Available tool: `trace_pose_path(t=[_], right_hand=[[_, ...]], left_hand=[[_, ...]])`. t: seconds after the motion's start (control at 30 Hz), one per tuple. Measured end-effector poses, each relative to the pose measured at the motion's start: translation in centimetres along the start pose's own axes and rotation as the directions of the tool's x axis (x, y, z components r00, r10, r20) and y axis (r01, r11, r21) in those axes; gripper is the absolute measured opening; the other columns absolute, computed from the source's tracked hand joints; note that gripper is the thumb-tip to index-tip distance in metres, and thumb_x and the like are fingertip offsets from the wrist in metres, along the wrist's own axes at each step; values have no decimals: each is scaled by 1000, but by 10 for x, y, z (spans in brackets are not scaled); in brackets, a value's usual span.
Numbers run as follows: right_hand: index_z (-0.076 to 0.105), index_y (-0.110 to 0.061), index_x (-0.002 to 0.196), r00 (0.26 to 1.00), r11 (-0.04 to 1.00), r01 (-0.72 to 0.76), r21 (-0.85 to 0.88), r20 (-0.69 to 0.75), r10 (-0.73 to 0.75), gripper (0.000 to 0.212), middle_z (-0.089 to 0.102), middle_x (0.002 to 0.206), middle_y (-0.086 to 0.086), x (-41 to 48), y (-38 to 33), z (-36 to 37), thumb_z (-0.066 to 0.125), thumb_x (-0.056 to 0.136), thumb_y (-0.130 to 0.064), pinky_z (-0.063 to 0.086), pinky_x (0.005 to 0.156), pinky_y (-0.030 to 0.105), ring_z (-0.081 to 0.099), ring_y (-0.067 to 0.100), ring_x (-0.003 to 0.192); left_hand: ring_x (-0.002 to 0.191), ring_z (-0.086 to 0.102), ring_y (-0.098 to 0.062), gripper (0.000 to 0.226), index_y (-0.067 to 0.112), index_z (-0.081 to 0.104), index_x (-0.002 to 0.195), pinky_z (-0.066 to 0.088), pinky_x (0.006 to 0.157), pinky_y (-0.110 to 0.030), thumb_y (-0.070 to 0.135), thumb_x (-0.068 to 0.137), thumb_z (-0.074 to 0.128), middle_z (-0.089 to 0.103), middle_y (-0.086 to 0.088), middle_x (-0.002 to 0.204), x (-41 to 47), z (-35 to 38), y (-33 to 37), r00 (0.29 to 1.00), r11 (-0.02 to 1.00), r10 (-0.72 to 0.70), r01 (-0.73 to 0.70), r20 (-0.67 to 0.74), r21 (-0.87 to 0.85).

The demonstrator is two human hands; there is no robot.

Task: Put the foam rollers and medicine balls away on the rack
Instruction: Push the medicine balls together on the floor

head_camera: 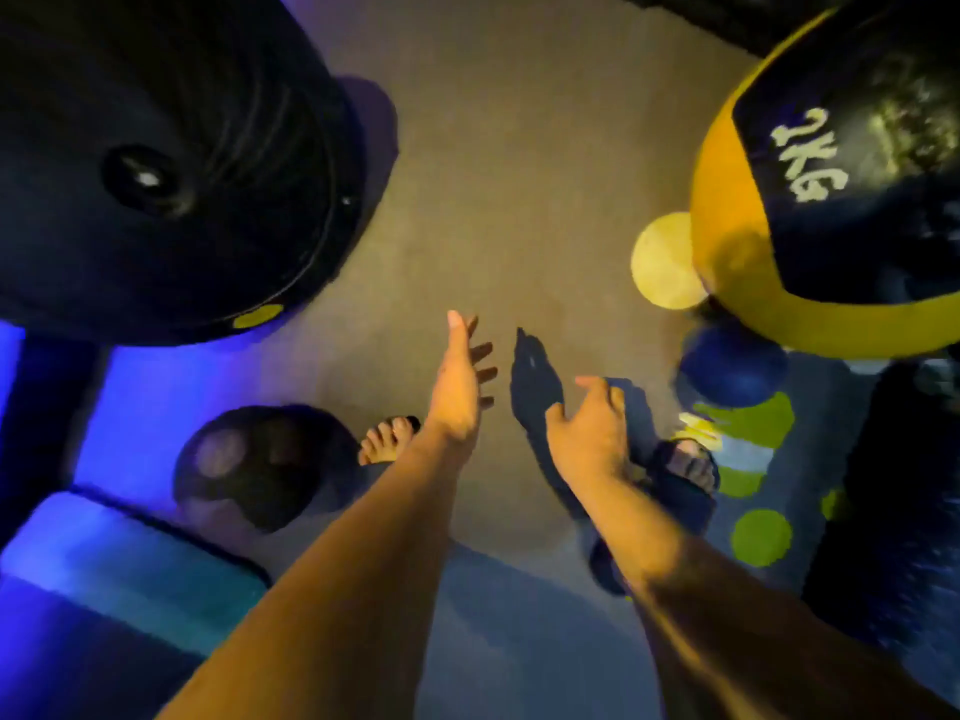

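Note:
A black and yellow medicine ball marked 2KG fills the upper right, close to the camera. Below it sit a smaller blue ball and a pale yellow round end, possibly a foam roller. A dark ball lies on the floor at lower left, beside my left foot. My left hand reaches forward over the floor, fingers straight, holding nothing. My right hand hangs beside it with loosely curled fingers, empty. Both hands are apart from every ball.
A large black round object with a central hub looms at upper left, very near. A blue-lit mat or pad lies at lower left. A blue mat with green dots is at right. Grey carpet spreads ahead. My sandalled feet stand below my hands.

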State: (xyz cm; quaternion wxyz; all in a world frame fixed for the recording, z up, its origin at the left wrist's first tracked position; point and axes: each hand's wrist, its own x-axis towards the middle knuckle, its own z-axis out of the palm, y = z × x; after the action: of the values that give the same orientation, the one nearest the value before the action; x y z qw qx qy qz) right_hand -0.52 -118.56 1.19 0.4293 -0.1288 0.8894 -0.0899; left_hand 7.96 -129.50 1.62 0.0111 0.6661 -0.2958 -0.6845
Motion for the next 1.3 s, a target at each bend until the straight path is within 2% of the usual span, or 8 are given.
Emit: trace_pose_path(t=[0.17,0.27,0.37,0.5,0.6,0.7,0.87,1.3], right_hand=[[51,-10,136,936,990,140,-14,328,-128,47,52,139,14,-56,-96,118,64,94,-28,44,97,36,51,33,128],[50,-13,138,882,980,196,-38,443,-159,57,56,139,13,-77,-138,195,66,92,-44,44,103,39,53,34,128],[55,-18,134,845,991,128,-24,526,-96,74,62,133,8,-84,-158,258,65,82,-69,43,105,37,56,30,127],[53,-32,138,770,989,-132,60,635,64,124,61,136,-7,-66,-137,303,60,37,-102,45,106,51,58,25,126],[52,-43,137,660,909,-378,174,740,133,120,58,139,-10,-59,-119,305,76,31,-93,53,84,64,64,27,117],[67,-33,117,734,822,-471,321,660,163,97,65,129,-3,-61,-108,272,85,35,-82,58,72,64,70,28,107],[68,-38,125,724,653,-526,545,690,8,51,71,125,-3,-72,-84,153,62,84,-67,52,98,59,68,21,116],[75,-28,109,914,67,-348,935,323,245,48,78,106,-2,-43,68,-144,48,93,-65,63,65,32,76,14,87]], left_hand=[[101,65,-13,56,29,61,131,54,86,-26,68,98,36,69,-1,116,-13,-190,-32,929,980,-43,-32,-367,-197],[133,46,-30,58,16,50,147,34,114,-38,53,104,35,51,-15,145,-12,-288,-74,780,917,241,12,-578,399],[128,46,-41,58,16,52,145,33,109,-45,52,101,39,49,-25,140,2,-353,-113,557,860,293,201,-777,469],[121,60,-26,54,22,62,133,47,105,-44,60,99,46,64,-2,131,20,-362,-144,818,942,-298,170,-492,-289],[103,72,-21,60,33,64,121,57,91,-49,75,79,57,73,2,119,29,-339,-155,850,837,-336,72,-406,-543],[102,70,-21,55,37,58,111,56,93,-52,74,71,62,71,4,113,23,-308,-144,833,879,-276,18,-479,-476],[108,67,-16,55,50,61,100,54,98,-47,86,59,67,69,7,115,10,-230,-85,918,976,-116,34,-378,-217],[80,64,-12,47,38,50,124,59,81,-53,62,87,65,68,5,104,-94,114,40,976,874,-9,-98,218,475]])
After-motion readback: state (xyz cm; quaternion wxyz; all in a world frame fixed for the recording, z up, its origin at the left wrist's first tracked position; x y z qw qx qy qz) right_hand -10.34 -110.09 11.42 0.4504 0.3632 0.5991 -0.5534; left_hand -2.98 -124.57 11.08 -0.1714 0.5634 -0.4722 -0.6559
